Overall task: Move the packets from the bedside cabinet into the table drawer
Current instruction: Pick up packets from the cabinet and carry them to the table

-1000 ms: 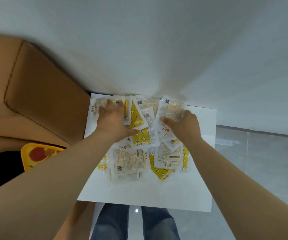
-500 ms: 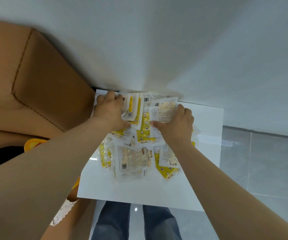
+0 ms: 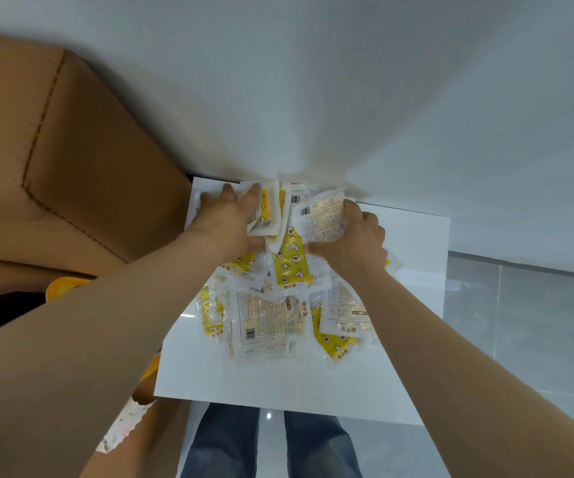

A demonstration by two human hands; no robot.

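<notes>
Packets (image 3: 271, 319) on cabinet (image 3: 413, 243), against wall (image 3: 347, 81)

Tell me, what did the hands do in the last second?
The left hand, flat on the back packets before, now grips a bunch of them. The right hand still holds its clear packet, drawn slightly inward. The front packets stayed on the cabinet top.
</notes>
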